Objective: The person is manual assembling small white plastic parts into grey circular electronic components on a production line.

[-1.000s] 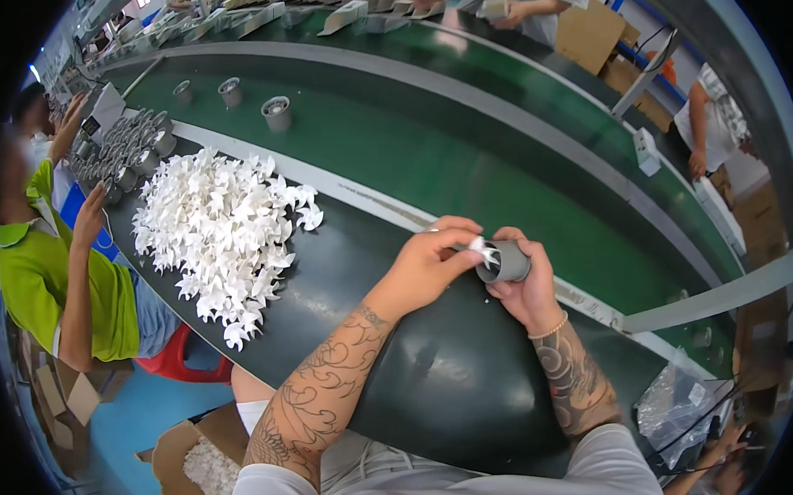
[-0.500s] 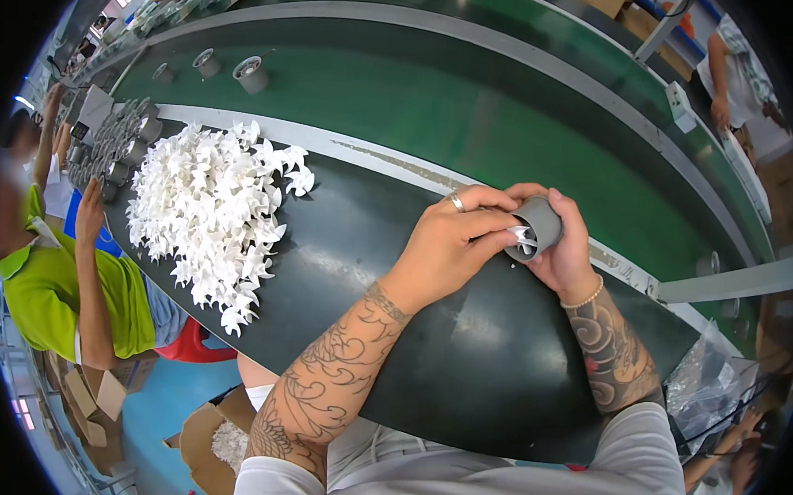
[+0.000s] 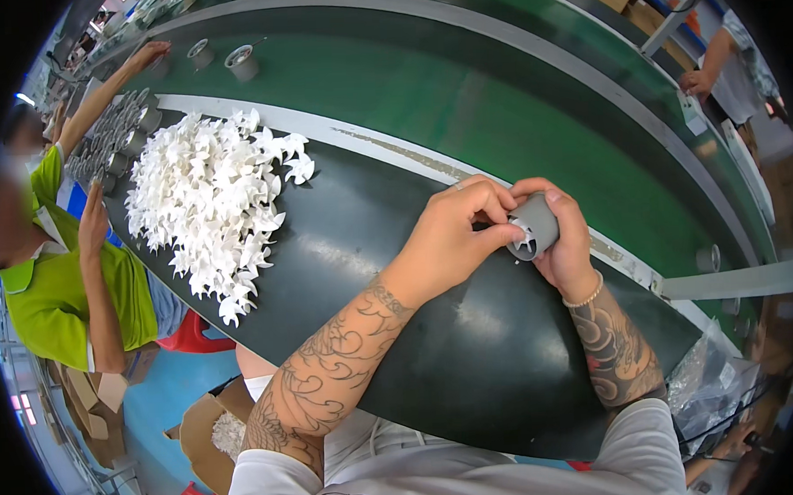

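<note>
**Fiddly work at the rim**

And here's the danger: the white bladed impeller [image 3: 523, 240] sits at the mouth of the gray cylindrical housing [image 3: 542, 223], and an off-centre push from the left hand [image 3: 455, 234] could tilt it, jamming or bending a blade. Should the right hand [image 3: 573, 241] slacken, the housing might twist or drop.

The right grip wraps the housing's outer wall, near the far edge of the bench [image 3: 347, 219]. The left grip is narrow, the impeller just past its thumb tip; pinching or merely pressing, the commentator cannot tell.
</note>
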The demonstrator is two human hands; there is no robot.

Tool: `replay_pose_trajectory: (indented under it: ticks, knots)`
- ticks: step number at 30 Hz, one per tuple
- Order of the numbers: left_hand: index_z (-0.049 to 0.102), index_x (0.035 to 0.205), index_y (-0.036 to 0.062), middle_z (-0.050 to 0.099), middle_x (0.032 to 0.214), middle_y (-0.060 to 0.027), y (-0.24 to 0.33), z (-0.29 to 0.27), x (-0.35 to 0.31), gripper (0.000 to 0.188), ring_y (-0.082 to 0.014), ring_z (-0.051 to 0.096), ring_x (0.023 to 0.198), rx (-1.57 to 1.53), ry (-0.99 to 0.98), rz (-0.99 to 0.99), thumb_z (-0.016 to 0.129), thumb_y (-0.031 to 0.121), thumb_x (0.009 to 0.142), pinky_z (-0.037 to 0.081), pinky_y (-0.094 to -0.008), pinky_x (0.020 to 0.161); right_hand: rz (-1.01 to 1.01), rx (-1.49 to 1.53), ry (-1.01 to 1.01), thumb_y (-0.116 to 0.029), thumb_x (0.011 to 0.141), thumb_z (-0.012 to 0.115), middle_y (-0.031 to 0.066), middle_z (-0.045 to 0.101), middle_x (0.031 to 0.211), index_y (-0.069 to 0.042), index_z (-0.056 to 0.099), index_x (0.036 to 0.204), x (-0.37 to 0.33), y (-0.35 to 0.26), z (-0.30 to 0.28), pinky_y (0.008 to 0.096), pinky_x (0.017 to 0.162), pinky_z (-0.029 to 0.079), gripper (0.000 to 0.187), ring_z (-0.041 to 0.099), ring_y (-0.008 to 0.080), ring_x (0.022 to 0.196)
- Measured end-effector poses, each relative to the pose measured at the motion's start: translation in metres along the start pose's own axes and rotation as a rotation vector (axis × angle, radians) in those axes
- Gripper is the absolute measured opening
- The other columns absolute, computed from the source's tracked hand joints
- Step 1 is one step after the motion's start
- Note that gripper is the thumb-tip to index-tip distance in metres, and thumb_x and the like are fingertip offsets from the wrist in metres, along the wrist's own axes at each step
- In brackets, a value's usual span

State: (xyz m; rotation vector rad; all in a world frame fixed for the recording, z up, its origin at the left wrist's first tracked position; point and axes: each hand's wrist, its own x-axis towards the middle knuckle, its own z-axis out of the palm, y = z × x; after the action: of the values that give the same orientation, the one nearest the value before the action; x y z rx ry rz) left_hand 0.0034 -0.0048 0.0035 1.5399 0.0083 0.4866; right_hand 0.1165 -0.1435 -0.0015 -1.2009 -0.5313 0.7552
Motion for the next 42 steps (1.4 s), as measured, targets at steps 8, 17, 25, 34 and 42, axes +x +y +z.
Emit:
replay_pose_trajectory:
  ticks: [8, 17, 25, 34, 42]
  knots:
    - [0.056, 0.083, 0.0005, 0.061, 0.105, -0.0098, 0.006, -0.012, 0.005, 0.024, -0.0155, 0.063, 0.095, -0.008, -0.106, -0.068, 0.079, 0.001, 0.077, 0.057, -0.0304, 0.081, 0.093, 0.153, -0.044, -0.036, 0.100, 0.042, 0.0089, 0.062, 0.099, -0.003, 0.055, 0.111, -0.003, 0.004, -0.002, 0.0272, 0.072, 0.049, 0.037, 0.060, 0.0154, 0.085]
    - [0.066, 0.094, 0.0033, 0.064, 0.106, -0.0164, 0.011, -0.059, 0.001, 0.021, -0.0340, 0.055, 0.108, 1.155, 0.580, 0.197, 0.067, 0.015, 0.076, 0.040, -0.0493, 0.092, -0.583, -0.560, 0.552, -0.013, 0.096, 0.060, 0.0121, 0.060, 0.119, 0.000, 0.056, 0.127, 0.019, 0.004, -0.031, 0.0322, 0.100, 0.044, 0.034, 0.057, 0.0184, 0.111]
    - [0.051, 0.138, 0.0086, 0.049, 0.139, -0.0232, 0.021, -0.054, -0.001, 0.065, -0.0492, 0.038, 0.134, 1.516, 0.393, -0.454, 0.069, 0.040, 0.084, 0.037, -0.0664, 0.098, -0.600, -1.447, 0.419, 0.000, 0.077, 0.060, 0.0251, 0.053, 0.134, -0.015, 0.059, 0.133, 0.034, 0.003, -0.048, 0.0486, 0.107, 0.040, 0.058, 0.048, 0.0446, 0.125]
    - [0.057, 0.125, -0.0008, 0.052, 0.126, -0.0196, 0.006, -0.088, -0.005, 0.049, -0.0400, 0.057, 0.108, 1.265, 0.446, -0.214, 0.074, 0.012, 0.081, 0.049, -0.0456, 0.090, -1.534, -1.426, 0.409, 0.002, 0.079, 0.059, 0.0136, 0.057, 0.101, -0.008, 0.062, 0.098, -0.085, -0.094, -0.026, 0.0471, 0.088, 0.049, 0.022, 0.059, 0.0328, 0.093]
    - [0.065, 0.108, -0.0043, 0.066, 0.100, -0.0255, -0.001, -0.085, 0.006, 0.027, -0.0430, 0.063, 0.093, 1.150, 0.443, -0.086, 0.061, 0.009, 0.085, 0.051, -0.0472, 0.084, -0.565, -1.022, 1.354, -0.011, 0.088, 0.059, 0.0139, 0.058, 0.105, 0.000, 0.059, 0.111, -0.168, -0.113, -0.295, 0.0353, 0.086, 0.045, 0.025, 0.055, 0.0267, 0.092]
